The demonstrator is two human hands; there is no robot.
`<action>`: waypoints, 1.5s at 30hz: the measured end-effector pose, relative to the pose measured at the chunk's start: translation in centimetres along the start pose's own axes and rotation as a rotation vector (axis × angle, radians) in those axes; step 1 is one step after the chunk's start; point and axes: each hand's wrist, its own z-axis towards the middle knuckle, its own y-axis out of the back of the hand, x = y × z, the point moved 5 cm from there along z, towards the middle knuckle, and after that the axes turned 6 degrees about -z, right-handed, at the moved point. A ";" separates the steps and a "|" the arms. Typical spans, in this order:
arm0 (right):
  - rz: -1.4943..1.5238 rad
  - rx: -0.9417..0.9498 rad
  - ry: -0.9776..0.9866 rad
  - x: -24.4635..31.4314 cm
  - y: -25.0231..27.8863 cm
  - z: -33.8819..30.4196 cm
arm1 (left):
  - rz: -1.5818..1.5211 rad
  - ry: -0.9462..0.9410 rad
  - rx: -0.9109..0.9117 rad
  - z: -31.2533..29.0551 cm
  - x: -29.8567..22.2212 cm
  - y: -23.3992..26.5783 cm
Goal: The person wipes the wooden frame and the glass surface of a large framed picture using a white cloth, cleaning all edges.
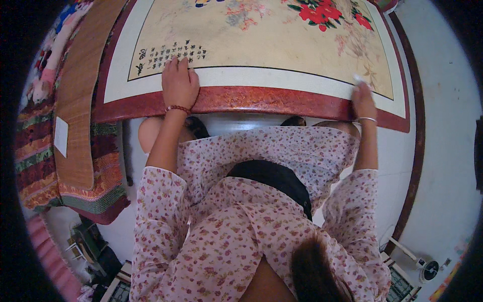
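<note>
Left hand [178,83] flat, fingers spread, gripping nothing, pressed on the white border of the painted tabletop [261,45] just above its red rim [261,99]. Right hand [363,100] closed around a small white cloth [358,79] at the rim's right end. Striped woven cushion [75,151] beside the table, left.

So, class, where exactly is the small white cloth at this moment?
In the head view, the white cloth is under the fingertips of the right hand, on the white border of the painted tabletop, near its red edge on the person's right.
</note>
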 end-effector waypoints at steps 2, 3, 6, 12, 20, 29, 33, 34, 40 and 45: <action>-0.027 0.025 -0.210 -4.9 1.7 0.8 | 0.005 -0.004 -0.021 0.1 -0.4 0.0; -0.210 -0.237 -0.099 -10.8 0.2 1.2 | -0.005 -0.013 -0.011 0.6 -1.4 0.0; -0.228 0.195 -0.277 -6.4 0.0 3.9 | 0.049 0.007 0.010 0.2 -0.9 0.5; 0.011 -0.062 0.329 15.8 -3.2 5.0 | 0.010 0.029 0.012 0.6 -1.0 0.3; 0.059 0.016 0.713 30.1 -1.7 -7.5 | -0.003 0.036 0.037 0.4 0.2 -0.2; -0.131 -0.129 0.082 1.9 0.4 -3.2 | 0.012 0.024 0.005 -0.3 -0.8 0.0; -0.063 -0.037 0.100 7.7 0.5 -4.0 | 0.071 0.005 0.005 -0.1 -0.4 -0.3; -0.004 -0.068 0.203 10.6 -0.1 -4.6 | 0.083 -0.011 -0.014 0.0 -0.5 -0.1; 0.059 -0.132 0.637 30.0 -1.4 -10.0 | 0.040 0.004 -0.002 -0.1 0.0 -0.4; 0.190 -0.045 0.634 27.4 -0.6 -9.9 | -0.001 0.014 -0.007 -0.1 0.1 -0.4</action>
